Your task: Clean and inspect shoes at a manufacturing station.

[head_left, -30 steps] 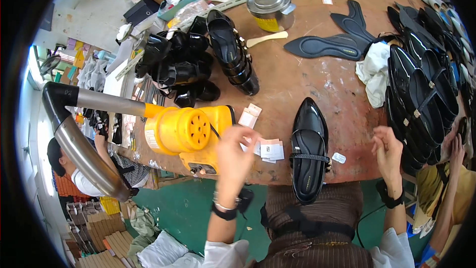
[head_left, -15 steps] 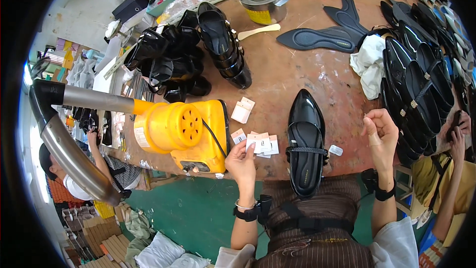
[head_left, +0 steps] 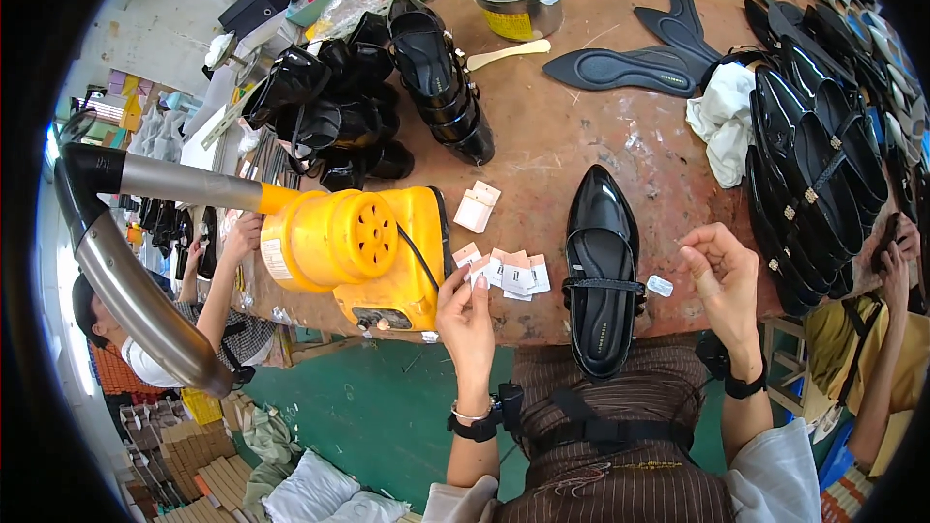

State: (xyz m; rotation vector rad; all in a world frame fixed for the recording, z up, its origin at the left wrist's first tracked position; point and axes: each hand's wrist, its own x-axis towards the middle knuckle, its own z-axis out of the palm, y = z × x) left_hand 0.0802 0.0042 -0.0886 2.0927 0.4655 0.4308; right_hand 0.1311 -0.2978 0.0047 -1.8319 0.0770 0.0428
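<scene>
A black patent pointed-toe shoe [head_left: 602,223] lies at the table's front edge, toe facing away, with a thin strap across its opening. To its left, the fingertips of my left hand [head_left: 467,320] close on the edge of a small white-and-pink card tag [head_left: 468,255]. A fan of similar card tags [head_left: 518,273] lies beside those fingers. My right hand [head_left: 725,281] is raised right of the shoe, thumb and fingers pinched together; whatever they hold is too small to make out. Between that hand and the shoe lies a small clear sticker-like piece [head_left: 660,286].
A yellow blower machine [head_left: 354,247] with a metal pipe stands at left. Behind are stacked black shoes [head_left: 441,87], a metal can [head_left: 516,0], a pale spatula [head_left: 509,53] and dark insoles [head_left: 625,70]. More black shoes [head_left: 799,174] and a white cloth [head_left: 722,126] lie right. Co-workers sit both sides.
My left hand has shifted left, off the fanned tags and onto the leftmost one. My right hand has moved left toward the shoe, still pinched. At left, a co-worker's hands have moved.
</scene>
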